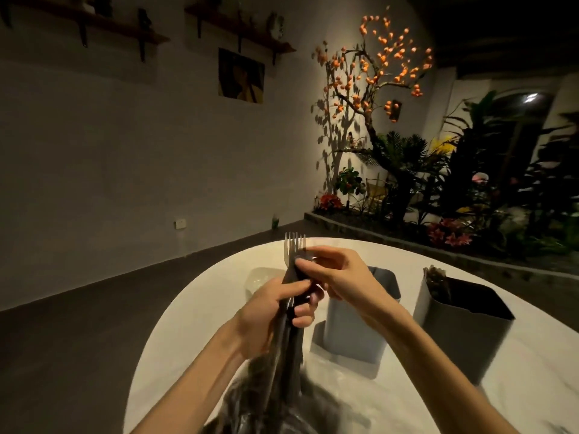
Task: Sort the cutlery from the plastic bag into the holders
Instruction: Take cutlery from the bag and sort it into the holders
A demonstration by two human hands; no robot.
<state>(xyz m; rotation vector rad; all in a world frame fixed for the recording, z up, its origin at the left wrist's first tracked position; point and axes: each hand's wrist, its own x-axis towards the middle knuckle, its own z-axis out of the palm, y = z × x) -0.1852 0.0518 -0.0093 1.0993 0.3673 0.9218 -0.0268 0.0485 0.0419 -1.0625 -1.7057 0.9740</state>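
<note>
Head camera is my only view, and it looks down over a round white table in a dim room. My left hand is wrapped around a bundle of dark cutlery, with the fingers curled round the shafts and the thumb lying across the front. The bundle stands nearly upright, tilted a little away from me. Its lower end runs down into the crumpled plastic bag lying on the table at the near edge of the frame. At the top of the bundle the fork shows its tines clear above both hands.

My right hand comes in from the right and pinches the bundle just below the tines, thumb and forefinger closed on it, the other fingers loosely bent behind. I cannot tell whether it has hold of the fork alone or of several pieces together, since the dark handles blur into one another.

Just right of the hands stands a grey holder, upright, partly hidden by my right wrist. Further right is a darker holder, also upright, with some thin pieces sticking up at its far left corner; they are too dim to name. Behind my left hand lies something pale and translucent on the table.

Beyond the table are a plain wall with shelves, a picture, and a lit tree with orange fruit over a bed of plants.
</note>
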